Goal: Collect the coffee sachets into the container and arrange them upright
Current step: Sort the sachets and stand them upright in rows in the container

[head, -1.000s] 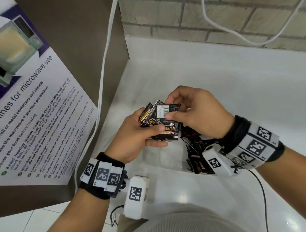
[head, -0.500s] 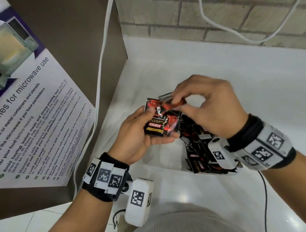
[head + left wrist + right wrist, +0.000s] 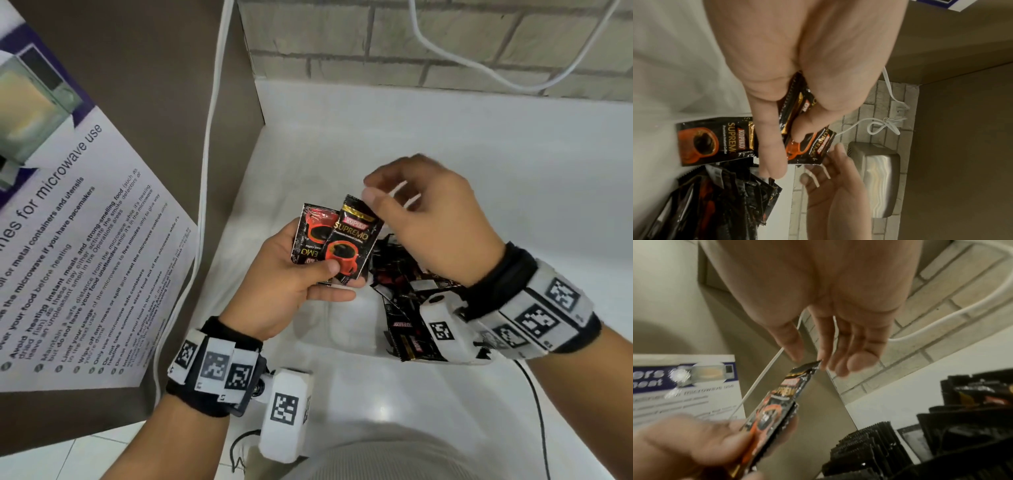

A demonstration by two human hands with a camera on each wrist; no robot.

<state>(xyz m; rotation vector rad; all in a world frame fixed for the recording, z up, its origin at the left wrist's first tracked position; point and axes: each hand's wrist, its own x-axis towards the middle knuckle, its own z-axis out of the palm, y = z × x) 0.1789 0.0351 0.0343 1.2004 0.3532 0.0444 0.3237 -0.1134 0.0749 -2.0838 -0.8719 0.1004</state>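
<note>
- Black-and-red Kopiko Supremo sachets (image 3: 337, 240) fanned, pinched under left hand (image 3: 291, 281) thumb.
- Right hand (image 3: 435, 219) fingers loosely apart at top sachet's corner.
- More sachets upright in clear container (image 3: 346, 329), beside microwave poster (image 3: 78, 246).

The tabletop (image 3: 479, 164) has open room behind and to the right of the hands, up to the brick wall (image 3: 445, 44). A brown wall (image 3: 137, 102) with a poster (image 3: 85, 257) and a white cord (image 3: 205, 171) shuts off the left side. The box (image 3: 346, 329) has free room in its left part. Its right part is packed with sachets (image 3: 404, 274), and the right hand (image 3: 442, 219) hangs over them.
</note>
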